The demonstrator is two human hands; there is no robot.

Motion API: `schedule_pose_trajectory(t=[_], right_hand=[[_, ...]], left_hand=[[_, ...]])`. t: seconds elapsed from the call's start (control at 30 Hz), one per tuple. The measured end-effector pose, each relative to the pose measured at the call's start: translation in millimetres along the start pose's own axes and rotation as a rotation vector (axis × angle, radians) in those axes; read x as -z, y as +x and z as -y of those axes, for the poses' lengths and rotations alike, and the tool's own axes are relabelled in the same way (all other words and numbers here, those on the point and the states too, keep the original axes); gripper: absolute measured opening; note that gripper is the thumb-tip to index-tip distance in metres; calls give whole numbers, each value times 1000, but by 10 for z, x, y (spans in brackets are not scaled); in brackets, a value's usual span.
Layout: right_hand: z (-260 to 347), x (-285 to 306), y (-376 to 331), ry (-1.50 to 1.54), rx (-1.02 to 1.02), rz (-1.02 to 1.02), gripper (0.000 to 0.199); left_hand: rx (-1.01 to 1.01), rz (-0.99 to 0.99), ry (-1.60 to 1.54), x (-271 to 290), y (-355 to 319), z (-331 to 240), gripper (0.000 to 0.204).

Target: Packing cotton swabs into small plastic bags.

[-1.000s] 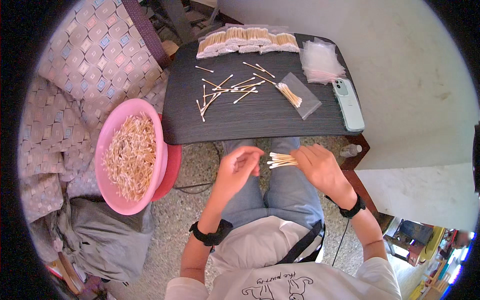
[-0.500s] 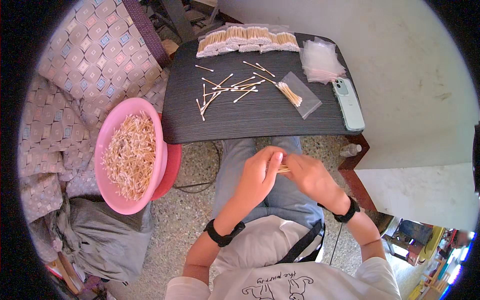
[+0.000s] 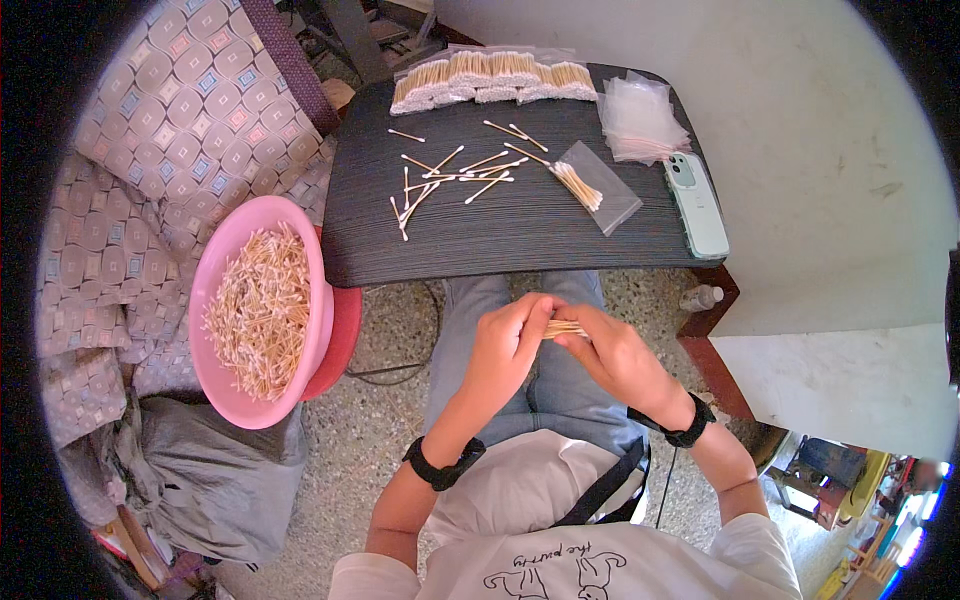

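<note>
Above my lap, a small bundle of cotton swabs (image 3: pixel 566 328) lies between my two hands, its sticks running sideways. My left hand (image 3: pixel 508 343) is closed round the bundle's left end, thumb along the near side. The right end sits in my closed right hand (image 3: pixel 612 352); fingers hide most of the cotton tips. On the dark table ahead, a clear plastic bag (image 3: pixel 622 208) has several swabs (image 3: pixel 577 187) lying in or on it. Loose cotton swabs (image 3: pixel 455 177) are scattered to its left.
Filled bags of swabs (image 3: pixel 490 75) line the back of the black table (image 3: pixel 480 245). Empty clear bags (image 3: pixel 640 118) are stacked at back right, near a pale phone (image 3: pixel 697 205). Left of the table stands a pink basin (image 3: pixel 325 330) full of swabs. A wall (image 3: pixel 830 200) rises on the right.
My hands have shifted slightly about the bundle, and the right fingers have opened away a little, so more of the swab sticks show. Things on the table have stayed put.
</note>
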State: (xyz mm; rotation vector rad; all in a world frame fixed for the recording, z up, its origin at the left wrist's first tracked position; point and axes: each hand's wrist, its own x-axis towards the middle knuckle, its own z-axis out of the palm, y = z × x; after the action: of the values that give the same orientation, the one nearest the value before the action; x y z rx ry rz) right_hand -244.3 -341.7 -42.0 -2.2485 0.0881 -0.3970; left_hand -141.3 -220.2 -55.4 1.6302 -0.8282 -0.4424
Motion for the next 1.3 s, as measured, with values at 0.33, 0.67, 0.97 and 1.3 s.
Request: schedule_pose_trajectory(t=[0.33, 0.67, 0.97, 1.3], right_hand=[[7, -11, 12, -36, 46, 5, 23], [-14, -28, 15, -148, 118, 13, 22], [-39, -36, 2, -233, 161, 41, 23], [-36, -65, 0, -262, 174, 30, 22]], left_hand=[[39, 25, 26, 20, -17, 16, 31], [78, 26, 18, 11, -22, 12, 34], [92, -37, -4, -43, -26, 19, 32], [116, -13, 58, -12, -22, 2, 33]])
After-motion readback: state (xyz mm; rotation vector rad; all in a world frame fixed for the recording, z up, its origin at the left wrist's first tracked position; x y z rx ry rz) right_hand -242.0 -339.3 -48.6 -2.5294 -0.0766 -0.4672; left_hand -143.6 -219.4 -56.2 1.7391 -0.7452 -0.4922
